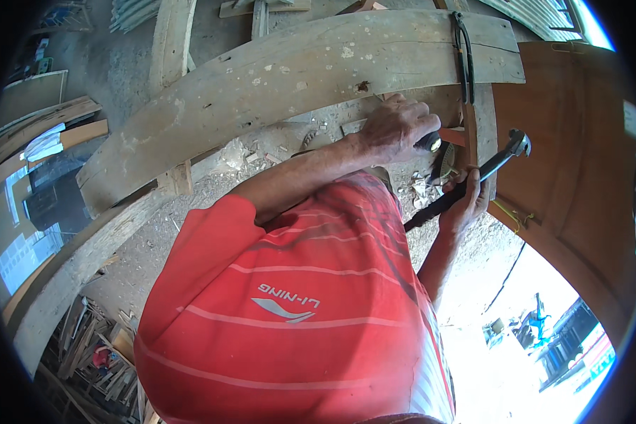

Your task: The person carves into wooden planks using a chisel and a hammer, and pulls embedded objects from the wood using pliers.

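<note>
My left hand [399, 128] is closed around a dark, rounded handle [429, 143] with a pale yellowish end; the rest of that tool is hidden by my fist. In my right hand [465, 201], the fingers wrap a black-gripped claw hammer [502, 157], tilted, with its metal head up and to the right. Both hands are just in front of a long weathered wooden plank [283, 78]. Black-handled pliers [465, 60] lie across the plank near its right end. Beside the hammer stands a narrow wooden post [485, 131].
A large brown wooden panel [569, 148] rises on the right, with a yellow string [516, 215] by its lower edge. Another beam [85, 261] runs along the left. Scrap wood [95, 353] is heaped at lower left. Wood chips [258, 159] litter the floor.
</note>
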The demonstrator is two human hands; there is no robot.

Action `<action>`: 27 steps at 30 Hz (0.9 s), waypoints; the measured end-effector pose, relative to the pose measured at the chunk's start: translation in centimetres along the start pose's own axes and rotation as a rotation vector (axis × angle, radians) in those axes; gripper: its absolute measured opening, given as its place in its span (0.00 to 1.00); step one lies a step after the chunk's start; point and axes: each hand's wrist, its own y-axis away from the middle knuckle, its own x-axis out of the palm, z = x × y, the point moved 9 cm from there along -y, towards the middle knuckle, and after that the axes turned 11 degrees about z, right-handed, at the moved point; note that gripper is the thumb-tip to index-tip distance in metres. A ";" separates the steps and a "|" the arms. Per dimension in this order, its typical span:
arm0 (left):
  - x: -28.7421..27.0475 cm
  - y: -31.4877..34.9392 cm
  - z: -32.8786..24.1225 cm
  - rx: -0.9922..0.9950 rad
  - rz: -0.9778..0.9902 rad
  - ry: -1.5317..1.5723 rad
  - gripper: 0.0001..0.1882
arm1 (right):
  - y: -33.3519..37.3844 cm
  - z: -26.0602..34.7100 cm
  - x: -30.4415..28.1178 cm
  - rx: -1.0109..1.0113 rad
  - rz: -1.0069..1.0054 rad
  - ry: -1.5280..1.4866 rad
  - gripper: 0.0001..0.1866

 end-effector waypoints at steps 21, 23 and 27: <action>-1.1 2.1 2.5 0.066 -0.070 0.137 0.28 | 4.9 -1.8 -0.1 0.086 -0.111 -0.013 0.07; -1.0 1.9 3.5 0.043 -0.122 0.154 0.26 | 5.1 -1.4 0.1 0.054 -0.105 0.024 0.07; -1.8 1.7 4.0 -0.022 -0.244 0.198 0.22 | 5.6 -0.3 1.1 0.044 -0.097 0.080 0.07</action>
